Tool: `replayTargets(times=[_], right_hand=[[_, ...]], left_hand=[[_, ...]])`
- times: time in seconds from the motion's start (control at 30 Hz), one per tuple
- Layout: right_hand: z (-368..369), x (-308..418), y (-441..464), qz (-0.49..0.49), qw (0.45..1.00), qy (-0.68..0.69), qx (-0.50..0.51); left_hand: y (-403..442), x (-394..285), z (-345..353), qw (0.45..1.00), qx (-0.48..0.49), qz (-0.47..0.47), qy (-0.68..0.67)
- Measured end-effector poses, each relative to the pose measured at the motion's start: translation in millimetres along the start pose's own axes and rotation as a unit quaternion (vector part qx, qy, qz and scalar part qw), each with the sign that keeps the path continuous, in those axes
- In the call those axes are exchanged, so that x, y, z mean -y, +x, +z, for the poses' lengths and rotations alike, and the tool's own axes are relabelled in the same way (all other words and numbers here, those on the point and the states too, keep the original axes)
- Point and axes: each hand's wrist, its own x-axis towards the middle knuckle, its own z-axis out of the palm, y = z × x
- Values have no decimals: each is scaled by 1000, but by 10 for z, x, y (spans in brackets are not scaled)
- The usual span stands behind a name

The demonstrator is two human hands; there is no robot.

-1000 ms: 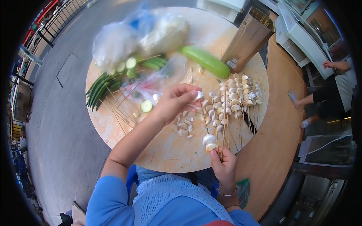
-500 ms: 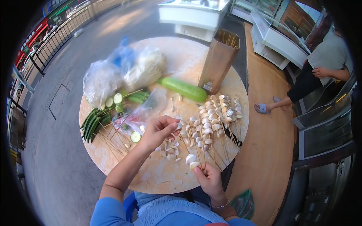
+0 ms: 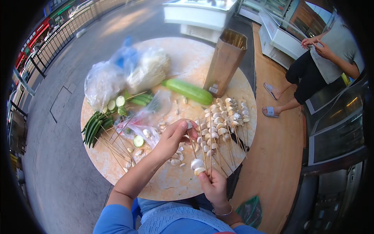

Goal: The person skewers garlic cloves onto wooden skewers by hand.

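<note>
Pinched in the fingers of my left hand point(image 3: 173, 137) is a white garlic clove point(image 3: 189, 124), at the upper tip of a wooden skewer point(image 3: 191, 145). My right hand point(image 3: 215, 185) grips several skewers near their lower ends. Two garlic cloves point(image 3: 197, 166) sit on one of them, just above my right thumb. Beyond my hands, rows of skewered garlic point(image 3: 224, 117) lie on the round table point(image 3: 163, 187). Loose cloves and peelings point(image 3: 175, 159) are scattered beside my left hand.
A long green gourd point(image 3: 189, 91) lies near a tall box of skewers point(image 3: 226, 64). Plastic bags point(image 3: 104, 84), okra point(image 3: 93, 126) and a cut slice point(image 3: 138, 140) are at the left. Another person point(image 3: 331, 58) sits at the right. A dark knife lies under the garlic skewers.
My left hand has brought its clove from beside the skewer onto the tip. The view has swung, shifting the table lower. The other person's hands have come up together.
</note>
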Motion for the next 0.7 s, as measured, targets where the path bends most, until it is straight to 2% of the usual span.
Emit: replayTargets(times=[0.1,0.37,0.43,0.47,0.53,0.7], right_hand=[[39,17,3,2,1000,20,-12],[54,53,19,-4,1000,20,5],[94,59,58,-17,999,38,-18],[103,29,94,-18,999,39,-20],[63,-17,184,-26,997,66,-15],[14,-32,218,-22,997,68,-4]], left_hand=[[-39,10,64,999,11,18,30],[-100,9,65,1000,-22,-11,12],[-169,82,105,995,32,-4,91],[-299,117,274,982,58,-59,170],[-329,271,283,996,30,-67,50],[-378,282,330,993,-2,-102,-57]])
